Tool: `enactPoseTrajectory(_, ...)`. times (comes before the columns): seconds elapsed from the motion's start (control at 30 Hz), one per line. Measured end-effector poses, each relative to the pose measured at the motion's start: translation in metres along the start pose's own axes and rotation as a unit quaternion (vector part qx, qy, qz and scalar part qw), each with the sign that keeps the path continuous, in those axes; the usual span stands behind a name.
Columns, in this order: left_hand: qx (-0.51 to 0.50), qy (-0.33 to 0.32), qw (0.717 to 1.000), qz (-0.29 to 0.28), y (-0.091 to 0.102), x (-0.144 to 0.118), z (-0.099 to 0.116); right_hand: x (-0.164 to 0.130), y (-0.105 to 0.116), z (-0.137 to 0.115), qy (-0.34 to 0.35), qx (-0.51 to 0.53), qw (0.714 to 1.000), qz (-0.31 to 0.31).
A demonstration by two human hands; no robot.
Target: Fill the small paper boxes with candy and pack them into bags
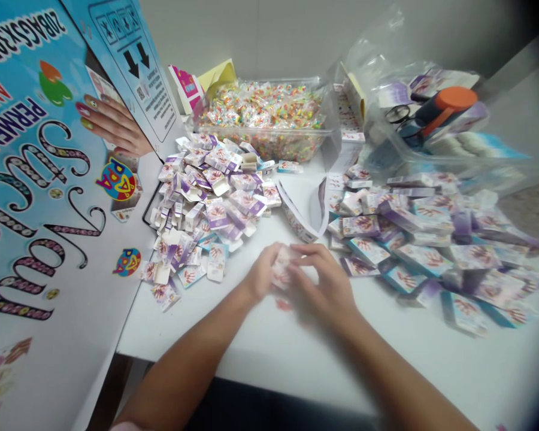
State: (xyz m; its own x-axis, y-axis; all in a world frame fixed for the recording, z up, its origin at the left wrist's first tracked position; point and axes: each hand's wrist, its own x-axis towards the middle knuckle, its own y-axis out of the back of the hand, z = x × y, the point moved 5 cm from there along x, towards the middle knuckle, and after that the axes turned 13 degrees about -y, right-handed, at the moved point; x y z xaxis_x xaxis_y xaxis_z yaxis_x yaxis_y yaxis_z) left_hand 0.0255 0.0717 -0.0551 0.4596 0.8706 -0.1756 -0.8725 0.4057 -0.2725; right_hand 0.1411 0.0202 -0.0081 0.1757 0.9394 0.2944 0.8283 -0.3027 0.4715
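Both forearms reach in over the white counter (296, 353), where the left hand (263, 276) and right hand (327, 281) close together around one small printed box (282, 263). Left of that box lies a heap of flat unfolded boxes (206, 203); right of it, a pile of folded boxes (431, 239); beyond it, a clear tub of colourful packets (265, 117).

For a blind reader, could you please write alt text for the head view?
Both hands, left hand and right hand, hold one small box over a white table, between heaps of flat cartons and folded boxes.
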Motion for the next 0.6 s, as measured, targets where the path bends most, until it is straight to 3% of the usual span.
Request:
enactPoseTrajectory(0.1,-0.09,0.054,0.994,-0.042,-0.008,-0.003,-0.002,0.0,0.002,-0.002,-0.005,0.018,1.0,0.004)
enactPoseTrajectory(0.2,-0.093,0.058,0.993,-0.044,-0.007,-0.004,-0.003,0.001,0.001,-0.006,0.009,0.042,0.999,-0.027)
enactPoseTrajectory(0.4,-0.067,-0.024,0.996,-0.057,-0.008,-0.004,-0.001,0.006,0.001,0.012,-0.157,0.193,0.968,0.009)
enactPoseTrajectory(0.6,-0.025,-0.013,0.998,-0.061,-0.008,-0.007,-0.003,0.007,-0.004,0.022,-0.257,0.267,0.928,-0.034)
